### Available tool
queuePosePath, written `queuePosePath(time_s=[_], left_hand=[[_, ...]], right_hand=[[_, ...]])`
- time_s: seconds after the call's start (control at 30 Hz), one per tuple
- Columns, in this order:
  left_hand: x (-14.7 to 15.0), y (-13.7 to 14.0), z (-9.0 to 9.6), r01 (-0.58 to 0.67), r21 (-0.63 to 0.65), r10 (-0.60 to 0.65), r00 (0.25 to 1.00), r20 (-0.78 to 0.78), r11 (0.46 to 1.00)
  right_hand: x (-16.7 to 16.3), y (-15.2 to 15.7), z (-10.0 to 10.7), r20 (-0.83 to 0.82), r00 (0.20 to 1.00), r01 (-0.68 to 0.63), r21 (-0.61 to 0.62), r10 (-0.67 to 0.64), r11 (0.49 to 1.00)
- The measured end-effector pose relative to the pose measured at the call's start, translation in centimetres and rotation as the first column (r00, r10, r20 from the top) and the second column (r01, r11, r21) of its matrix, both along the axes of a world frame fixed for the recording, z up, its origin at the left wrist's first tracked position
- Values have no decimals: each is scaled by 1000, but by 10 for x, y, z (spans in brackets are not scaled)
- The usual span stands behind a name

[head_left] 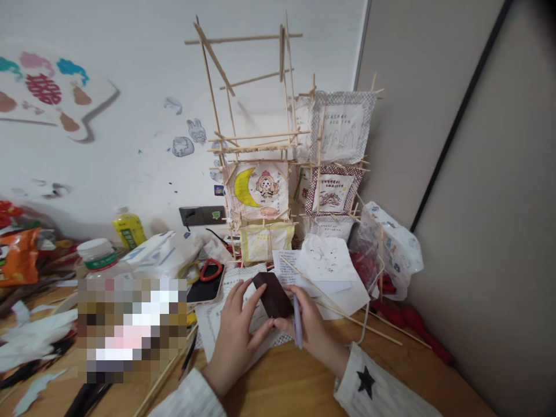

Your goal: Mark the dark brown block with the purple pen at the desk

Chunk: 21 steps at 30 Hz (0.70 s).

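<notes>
Presently | left fingers [255, 299] grip dark box [275, 297] edgewise | right fingers [306, 301] hold lavender object [297, 323] | tabletop [271, 388] showing below

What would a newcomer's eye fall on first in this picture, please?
Probably the tall wooden-stick frame rising at top centre, with a yellow moon on its panel. Next, perhaps, the dark block at the left hand's fingertips, below centre, beside a slim lilac item in the right hand. The orange packet at far left also stands out.

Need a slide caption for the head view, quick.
Left hand and right hand holding a dark brown block before a wooden-stick frame with illustrated panels.
</notes>
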<state>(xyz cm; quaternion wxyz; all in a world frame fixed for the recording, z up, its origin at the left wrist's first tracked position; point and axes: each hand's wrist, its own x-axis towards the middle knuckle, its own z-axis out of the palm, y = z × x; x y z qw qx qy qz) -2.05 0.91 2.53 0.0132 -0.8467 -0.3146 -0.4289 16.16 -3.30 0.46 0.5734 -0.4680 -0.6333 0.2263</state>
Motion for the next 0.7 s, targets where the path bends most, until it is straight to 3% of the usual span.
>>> queuePosePath(time_s=[0.17,0.27,0.43,0.57,0.7], left_hand=[[-4,3,6,-14,188,34,994,-102,982],[-5,6,1,34,114,-20,993,-120,993],[-5,6,-2,-63,-75,60,997,-41,995],[-2,-4,7,-39,-84,34,997,-68,996],[2,-16,8,4,-41,-9,992,-123,999]], right_hand=[[5,-1,2,104,992,65,29,-67,997],[6,-2,0,103,993,51,29,-53,998],[3,-4,-4,120,992,36,62,-43,997],[-1,-5,-4,142,986,71,118,-87,990],[-1,-6,0,76,996,46,95,-53,994]])
